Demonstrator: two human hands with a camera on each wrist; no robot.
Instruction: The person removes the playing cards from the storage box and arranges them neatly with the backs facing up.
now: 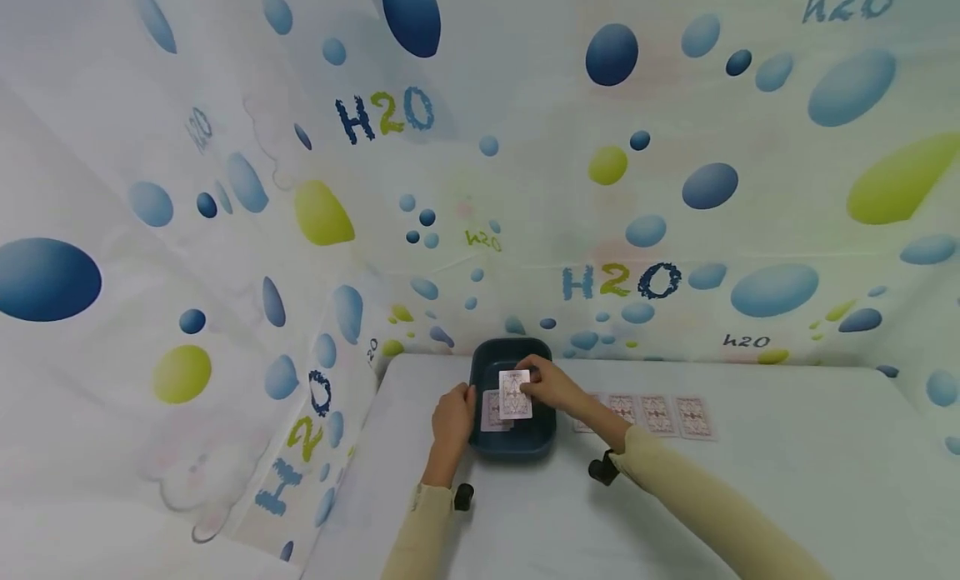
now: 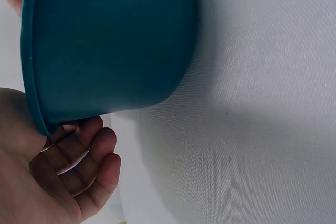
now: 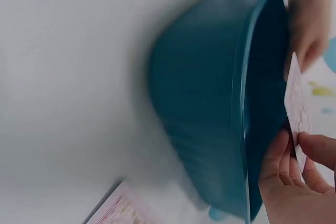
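A dark teal plastic basin (image 1: pixel 513 452) stands on the white table. My left hand (image 1: pixel 453 415) grips its left rim; in the left wrist view, the fingers (image 2: pixel 89 166) curl beneath the rim, while the thumb's tip is hidden. Over the basin's opening, my right hand (image 1: pixel 553 386) pinches a playing card (image 1: pixel 514 405), its patterned red-and-white back showing in the head view. The right wrist view has the thumb on one face of that card (image 3: pixel 295 100) and fingers behind it. Inside the basin lies another card (image 1: pixel 491 417), partly covered from sight by the held one.
To the basin's right, several cards lie back up in a row, the farthest card (image 1: pixel 694 417) at the right end; the right forearm partly hides the nearest. A white cloth (image 1: pixel 525 188) with blue and green drops hangs behind the table (image 1: pixel 810 455).
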